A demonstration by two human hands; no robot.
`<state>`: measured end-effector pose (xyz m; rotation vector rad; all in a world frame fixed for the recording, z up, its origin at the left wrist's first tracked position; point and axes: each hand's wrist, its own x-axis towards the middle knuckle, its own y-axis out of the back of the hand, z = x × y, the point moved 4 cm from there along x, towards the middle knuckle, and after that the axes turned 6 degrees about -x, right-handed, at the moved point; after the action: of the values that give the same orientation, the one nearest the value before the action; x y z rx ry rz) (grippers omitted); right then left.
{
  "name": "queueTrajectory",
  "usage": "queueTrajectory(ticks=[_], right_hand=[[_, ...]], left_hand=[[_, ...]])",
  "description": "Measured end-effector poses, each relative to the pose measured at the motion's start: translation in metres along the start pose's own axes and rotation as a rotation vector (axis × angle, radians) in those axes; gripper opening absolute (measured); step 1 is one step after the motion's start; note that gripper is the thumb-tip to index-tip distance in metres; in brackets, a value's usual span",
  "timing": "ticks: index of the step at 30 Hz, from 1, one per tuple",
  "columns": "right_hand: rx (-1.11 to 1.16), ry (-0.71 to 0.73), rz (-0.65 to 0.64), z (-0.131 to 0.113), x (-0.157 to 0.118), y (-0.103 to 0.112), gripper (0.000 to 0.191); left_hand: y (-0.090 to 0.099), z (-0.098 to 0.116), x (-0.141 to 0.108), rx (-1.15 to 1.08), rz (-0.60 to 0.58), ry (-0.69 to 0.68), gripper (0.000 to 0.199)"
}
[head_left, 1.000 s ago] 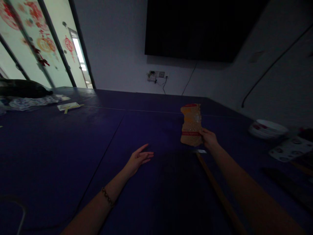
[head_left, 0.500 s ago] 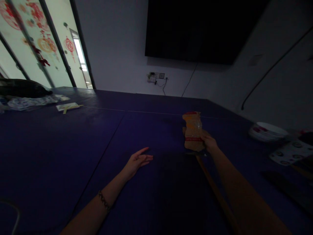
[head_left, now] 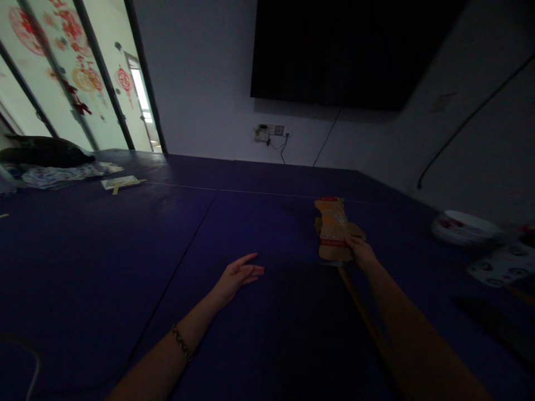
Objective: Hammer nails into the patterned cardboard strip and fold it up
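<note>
My right hand (head_left: 363, 253) grips the lower right side of a crumpled brown cardboard piece (head_left: 333, 231) with red bands, orange print and a shiny patch. More brown card (head_left: 356, 230) shows behind it. Just below lies a tool with a long wooden handle (head_left: 363, 312) and a dark thin head, possibly a hammer; the dim light hides its detail. The handle runs toward me beside my right forearm. My left hand (head_left: 237, 277), fingers stretched out and holding nothing, is at the middle of the dark blue table (head_left: 175, 234), to the left of the cardboard.
A white bowl (head_left: 466, 227) and a patterned white item (head_left: 504, 264) are at the right. A dark flat object (head_left: 493, 326) lies nearer. Far left, a black bag (head_left: 45, 151) sits by crumpled plastic, with a small white packet (head_left: 121, 182) close by. A television (head_left: 346, 50) hangs ahead.
The view has shifted slightly. The cardboard in my right hand sits a little lower, and more brown card shows behind it. My left hand keeps its pose.
</note>
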<state>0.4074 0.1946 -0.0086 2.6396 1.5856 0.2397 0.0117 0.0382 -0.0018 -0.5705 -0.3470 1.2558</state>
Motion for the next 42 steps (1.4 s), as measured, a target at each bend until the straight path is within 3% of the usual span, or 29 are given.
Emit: queueTrajectory(ticks=[7,11,21,32,42], right_hand=[[-0.015,-0.123,-0.002,0.003,-0.005,0.003,0.001],[-0.037,-0.138,0.004,0.005,-0.003,0.003,0.011],[0.032,-0.146,0.036,0.011,0.002,0.006,0.005],[0.199,-0.108,0.084,0.009,-0.004,0.002,0.022],[-0.028,-0.162,0.154,0.015,-0.002,0.006,0.01]], left_hand=[[-0.002,0.002,-0.002,0.026,0.015,0.003,0.051],[-0.001,0.002,-0.001,0.028,0.016,0.003,0.049],[0.002,-0.001,0.001,0.023,0.009,0.016,0.052],[0.0,0.0,0.0,0.041,0.001,0.006,0.05],[0.0,0.0,0.0,0.055,0.005,0.001,0.049]])
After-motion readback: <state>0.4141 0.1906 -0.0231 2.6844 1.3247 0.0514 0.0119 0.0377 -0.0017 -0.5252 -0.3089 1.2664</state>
